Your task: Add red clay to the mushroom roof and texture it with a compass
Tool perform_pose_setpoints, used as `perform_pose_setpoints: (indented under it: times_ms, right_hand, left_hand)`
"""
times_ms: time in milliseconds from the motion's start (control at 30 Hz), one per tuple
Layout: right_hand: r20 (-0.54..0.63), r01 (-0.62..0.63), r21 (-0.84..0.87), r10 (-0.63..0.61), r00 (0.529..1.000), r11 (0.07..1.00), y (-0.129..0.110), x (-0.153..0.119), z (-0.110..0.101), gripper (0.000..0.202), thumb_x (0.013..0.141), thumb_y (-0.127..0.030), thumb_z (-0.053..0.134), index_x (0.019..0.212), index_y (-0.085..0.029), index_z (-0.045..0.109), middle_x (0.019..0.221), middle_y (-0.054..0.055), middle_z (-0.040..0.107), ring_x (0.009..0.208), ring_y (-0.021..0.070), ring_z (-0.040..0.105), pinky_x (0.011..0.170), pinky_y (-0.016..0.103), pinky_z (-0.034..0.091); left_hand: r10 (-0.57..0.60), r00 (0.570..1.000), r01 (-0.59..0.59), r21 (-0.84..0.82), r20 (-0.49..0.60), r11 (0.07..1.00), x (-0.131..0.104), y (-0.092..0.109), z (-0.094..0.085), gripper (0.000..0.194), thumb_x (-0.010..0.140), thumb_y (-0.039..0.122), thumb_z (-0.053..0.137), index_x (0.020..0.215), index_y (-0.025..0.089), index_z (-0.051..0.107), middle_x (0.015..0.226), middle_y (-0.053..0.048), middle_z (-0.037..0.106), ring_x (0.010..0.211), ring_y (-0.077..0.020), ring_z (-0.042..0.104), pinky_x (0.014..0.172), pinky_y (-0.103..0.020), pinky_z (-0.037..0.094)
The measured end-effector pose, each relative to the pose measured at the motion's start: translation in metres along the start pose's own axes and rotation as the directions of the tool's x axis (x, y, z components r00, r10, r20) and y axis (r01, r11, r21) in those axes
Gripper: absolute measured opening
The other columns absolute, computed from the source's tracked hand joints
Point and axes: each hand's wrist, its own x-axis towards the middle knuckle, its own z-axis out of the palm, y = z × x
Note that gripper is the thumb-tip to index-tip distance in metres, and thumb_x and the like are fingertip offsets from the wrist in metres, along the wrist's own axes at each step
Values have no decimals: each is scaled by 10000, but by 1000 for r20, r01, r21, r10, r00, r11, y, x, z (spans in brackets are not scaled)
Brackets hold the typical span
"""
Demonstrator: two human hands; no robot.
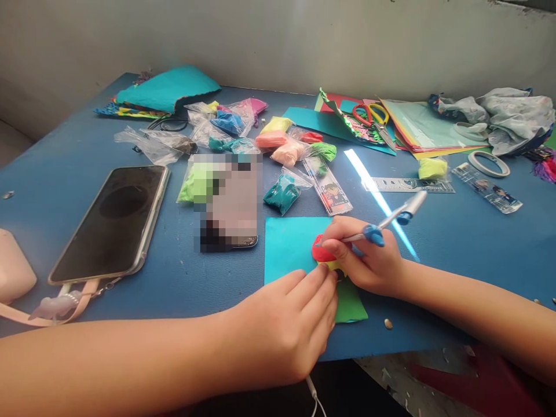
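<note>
A blue sheet with a green lower part lies near the table's front edge. On it sits a rounded red clay piece, with a yellow piece just below, partly hidden by my fingers. My right hand is closed around a white pen with blue parts, its lower end at the red clay. From the left, my left hand rests on the sheet, fingers stretched out and fingertips touching the yellow piece. What lies under the left palm is hidden.
Bagged colored clay is scattered behind the sheet. A phone and a pixelated dark-edged object lie left. Scissors, colored papers, a ruler and a tape roll lie at the back right.
</note>
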Motion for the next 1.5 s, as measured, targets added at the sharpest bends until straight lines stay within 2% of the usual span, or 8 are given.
perform_pose_setpoints:
  times_ms: [467, 600, 967, 1067, 1200, 1500]
  right_hand:
    - [11, 60, 48, -60, 998, 997, 3, -3, 2, 132, 942, -152, 485, 815, -163, 521, 678, 29, 601, 607, 104, 537, 580, 226, 468]
    - [70, 28, 58, -32, 997, 998, 3, -2, 0, 129, 933, -139, 494, 809, -173, 511, 688, 24, 588, 624, 106, 532, 591, 228, 470]
    - [47, 90, 84, -95, 994, 992, 2, -3, 0, 125, 931, -116, 470, 821, -172, 494, 674, 12, 553, 592, 96, 485, 562, 226, 443]
    - [25, 88, 118, -92, 995, 989, 2, -4, 0, 119, 930, -113, 465, 831, -174, 490, 673, 5, 545, 590, 97, 491, 562, 232, 443]
    - [64, 48, 123, -57, 996, 991, 1, -3, 0, 133, 938, -133, 459, 816, -176, 488, 666, 3, 538, 586, 99, 489, 559, 231, 437]
    - [54, 77, 109, -84, 995, 991, 2, -3, 1, 124, 939, -137, 462, 827, -170, 502, 681, 14, 557, 608, 103, 503, 583, 226, 454]
  left_hand:
    - [1, 1000, -1, -4, 5, 1000, -1, 0, 1, 240, 903, 120, 506, 1013, 26, 697, 1072, -190, 717, 966, -273, 688, 776, -375, 568]
    - [1, 1000, 0, -10, 4, 1000, -1, 0, 1, 238, 897, 119, 519, 1019, 17, 695, 1075, -204, 711, 953, -268, 690, 789, -381, 563]
    - [25, 1000, -25, -8, -4, 1000, -1, -1, 1, 238, 891, 114, 515, 1013, 19, 696, 1055, -190, 724, 943, -278, 695, 770, -382, 576]
    - [13, 1000, -13, -9, 0, 1000, -1, -1, 1, 241, 896, 114, 509, 1013, 19, 696, 1055, -189, 724, 950, -280, 693, 756, -374, 573]
    - [16, 1000, -16, -18, 7, 1000, -1, 0, 1, 249, 898, 111, 507, 1029, 4, 690, 1078, -215, 710, 934, -272, 696, 765, -381, 569]
    - [15, 1000, -15, -26, 10, 1000, 0, -1, 1, 245, 894, 108, 519, 1035, -5, 684, 1074, -218, 710, 936, -283, 698, 772, -385, 572]
